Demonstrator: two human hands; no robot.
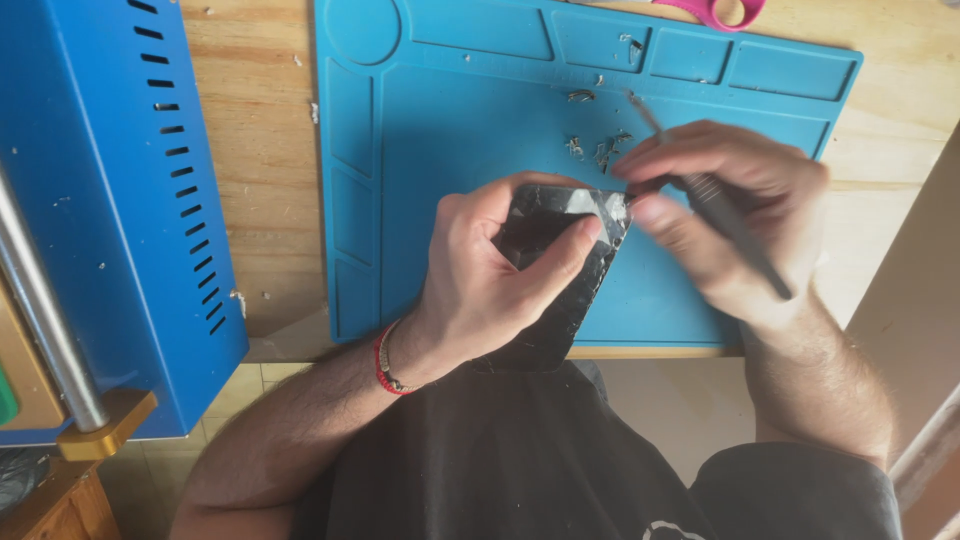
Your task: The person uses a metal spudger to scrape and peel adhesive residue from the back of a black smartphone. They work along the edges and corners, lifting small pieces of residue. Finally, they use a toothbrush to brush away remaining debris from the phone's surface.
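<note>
My left hand (500,270) grips a black phone-like panel with cracked glass (570,250), held tilted over the near edge of a blue work mat (450,130). My right hand (740,215) holds thin metal tweezers (720,205) like a pen, and is slightly blurred. The tweezers' tip sits at the panel's top right corner. Small glass or metal shards (600,150) lie on the mat just beyond the panel. A red cord bracelet (383,360) is on my left wrist.
A blue metal machine housing with vent slots (110,200) stands at the left, with a steel rod (45,310) and a brass block (105,420). The mat rests on a wooden bench (260,170). A pink ring-shaped object (725,12) lies at the mat's far edge.
</note>
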